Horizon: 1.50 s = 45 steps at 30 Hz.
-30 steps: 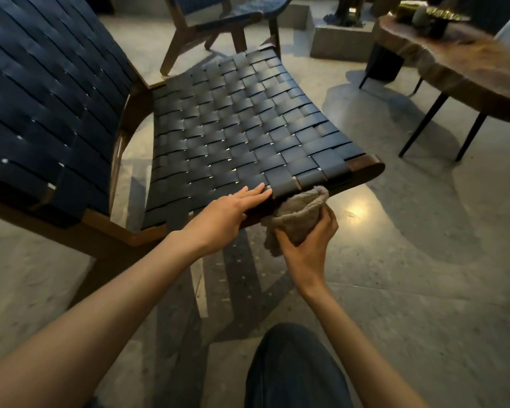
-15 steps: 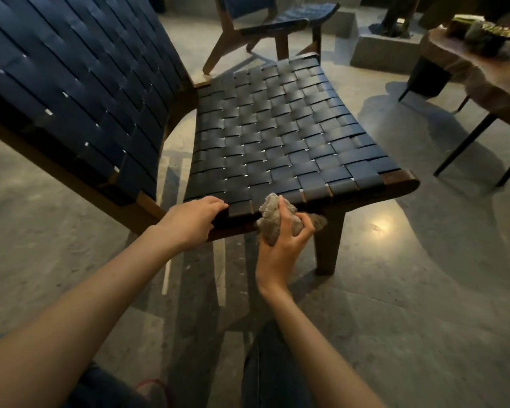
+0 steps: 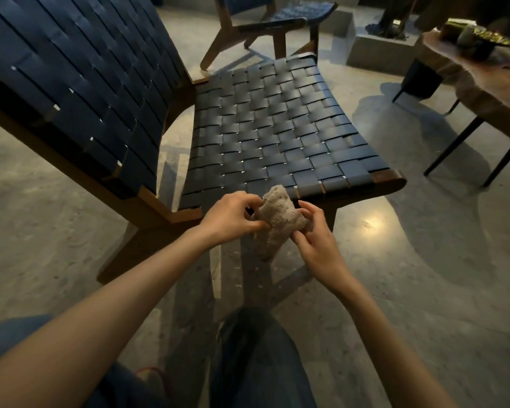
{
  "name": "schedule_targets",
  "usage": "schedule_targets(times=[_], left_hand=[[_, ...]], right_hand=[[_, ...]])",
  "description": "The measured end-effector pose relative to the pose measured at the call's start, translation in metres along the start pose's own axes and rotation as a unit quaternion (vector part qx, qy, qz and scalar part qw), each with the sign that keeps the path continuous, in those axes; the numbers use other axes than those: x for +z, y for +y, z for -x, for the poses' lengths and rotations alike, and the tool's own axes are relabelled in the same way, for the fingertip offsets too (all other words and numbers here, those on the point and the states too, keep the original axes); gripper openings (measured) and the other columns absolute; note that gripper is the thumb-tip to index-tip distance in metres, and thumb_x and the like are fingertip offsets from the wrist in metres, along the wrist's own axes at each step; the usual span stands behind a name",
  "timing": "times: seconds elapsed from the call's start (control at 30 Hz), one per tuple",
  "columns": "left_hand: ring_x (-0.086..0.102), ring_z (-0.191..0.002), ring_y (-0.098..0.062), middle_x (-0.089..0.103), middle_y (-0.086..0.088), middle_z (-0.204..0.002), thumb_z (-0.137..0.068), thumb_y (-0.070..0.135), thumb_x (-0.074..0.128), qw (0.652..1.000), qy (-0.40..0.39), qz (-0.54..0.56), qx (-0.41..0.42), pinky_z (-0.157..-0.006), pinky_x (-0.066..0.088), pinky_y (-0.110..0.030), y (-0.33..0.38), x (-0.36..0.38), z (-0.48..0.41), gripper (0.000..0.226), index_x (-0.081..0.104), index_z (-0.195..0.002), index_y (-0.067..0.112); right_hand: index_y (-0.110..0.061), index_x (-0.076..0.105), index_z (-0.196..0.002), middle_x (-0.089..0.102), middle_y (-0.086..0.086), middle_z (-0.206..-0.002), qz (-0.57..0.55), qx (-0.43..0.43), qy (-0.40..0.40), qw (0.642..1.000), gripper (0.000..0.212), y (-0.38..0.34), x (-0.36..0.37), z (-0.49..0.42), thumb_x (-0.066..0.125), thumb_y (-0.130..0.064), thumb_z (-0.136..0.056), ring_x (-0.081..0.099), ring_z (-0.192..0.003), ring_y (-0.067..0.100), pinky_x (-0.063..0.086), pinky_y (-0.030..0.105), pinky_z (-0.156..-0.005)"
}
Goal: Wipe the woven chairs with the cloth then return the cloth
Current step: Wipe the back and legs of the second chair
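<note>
A woven chair (image 3: 265,134) with dark blue straps and a wooden frame stands right in front of me, its backrest rising at the left. Just before the seat's near edge I hold a bunched beige cloth (image 3: 274,219) in the air with both hands. My left hand (image 3: 233,216) pinches its left side with curled fingers. My right hand (image 3: 315,234) grips its right side, thumb on top. The cloth's lower end hangs down between my hands, apart from the seat. A second woven chair (image 3: 277,19) stands behind the first.
A live-edge wooden table (image 3: 483,81) on thin black legs stands at the right, with dishes on it. A concrete block (image 3: 380,51) sits at the back. Polished stone floor (image 3: 424,260) spreads around the chair. My knee in dark trousers (image 3: 256,357) is at the bottom.
My left hand has left the seat's front rail and taken hold of the cloth. My right hand has pulled the cloth off the seat edge toward me.
</note>
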State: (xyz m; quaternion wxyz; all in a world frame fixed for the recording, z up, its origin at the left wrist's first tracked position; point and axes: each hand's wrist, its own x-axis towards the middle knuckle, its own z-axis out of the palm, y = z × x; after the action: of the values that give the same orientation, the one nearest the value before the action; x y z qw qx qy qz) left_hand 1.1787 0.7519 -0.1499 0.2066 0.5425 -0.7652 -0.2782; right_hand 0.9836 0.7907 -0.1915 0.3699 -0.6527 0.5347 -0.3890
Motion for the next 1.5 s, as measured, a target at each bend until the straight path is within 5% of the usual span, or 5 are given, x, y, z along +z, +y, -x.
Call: schedule_targets(times=[0.27, 0.73, 1.07, 1.27, 1.5], left_hand=[[0.063, -0.087, -0.012, 0.067, 0.002, -0.096, -0.086, 0.032, 0.066, 0.998, 0.03, -0.007, -0.053, -0.076, 0.057, -0.038, -0.009, 0.013, 0.022, 0.02, 0.065, -0.104, 0.022], [0.066, -0.069, -0.009, 0.068, 0.003, -0.084, -0.094, 0.031, 0.057, 0.971, 0.119, 0.077, -0.194, -0.058, 0.056, -0.024, -0.042, 0.012, 0.04, 0.014, 0.064, -0.1, 0.021], [0.068, -0.088, -0.034, 0.061, -0.017, -0.107, -0.098, 0.013, 0.047, 0.831, 0.214, 0.284, -0.428, -0.065, 0.056, -0.034, -0.089, -0.022, 0.077, 0.003, 0.05, -0.098, 0.011], [0.068, -0.082, -0.039, 0.064, -0.025, -0.106, -0.096, 0.014, 0.053, 0.761, 0.323, 0.282, -0.487, -0.065, 0.058, -0.044, -0.118, -0.049, 0.102, 0.013, 0.047, -0.085, 0.012], [0.06, -0.071, -0.023, 0.061, -0.012, -0.095, -0.098, 0.028, 0.047, 0.852, 0.245, 0.16, -0.435, -0.047, 0.044, -0.025, -0.107, -0.067, 0.114, 0.009, 0.05, -0.099, 0.019]], right_hand=[[-0.01, 0.057, -0.115, 0.054, 0.003, -0.114, 0.193, -0.079, 0.11, 0.972, 0.027, -0.014, 0.007, -0.003, 0.061, -0.005, -0.089, 0.048, -0.094, -0.001, 0.043, 0.004, -0.073], [-0.005, 0.066, -0.103, 0.059, 0.011, -0.108, 0.246, -0.161, 0.087, 0.952, 0.032, -0.006, 0.04, -0.032, 0.077, 0.001, -0.073, 0.058, -0.089, 0.016, 0.045, 0.015, -0.074], [-0.007, 0.06, -0.103, 0.049, 0.006, -0.117, 0.217, -0.153, -0.04, 0.963, 0.018, -0.026, 0.149, -0.032, 0.063, -0.002, -0.086, 0.059, -0.095, 0.018, 0.037, 0.007, -0.07], [-0.001, 0.052, -0.123, 0.041, 0.01, -0.133, 0.136, -0.158, -0.172, 0.963, 0.029, -0.047, 0.2, -0.028, 0.049, 0.0, -0.095, 0.051, -0.116, 0.025, 0.046, 0.03, -0.098], [-0.028, 0.038, -0.128, 0.059, -0.003, -0.108, 0.086, -0.122, -0.162, 0.975, 0.053, -0.059, 0.181, -0.042, 0.069, -0.018, -0.086, 0.062, -0.093, 0.011, 0.056, 0.029, -0.077]])
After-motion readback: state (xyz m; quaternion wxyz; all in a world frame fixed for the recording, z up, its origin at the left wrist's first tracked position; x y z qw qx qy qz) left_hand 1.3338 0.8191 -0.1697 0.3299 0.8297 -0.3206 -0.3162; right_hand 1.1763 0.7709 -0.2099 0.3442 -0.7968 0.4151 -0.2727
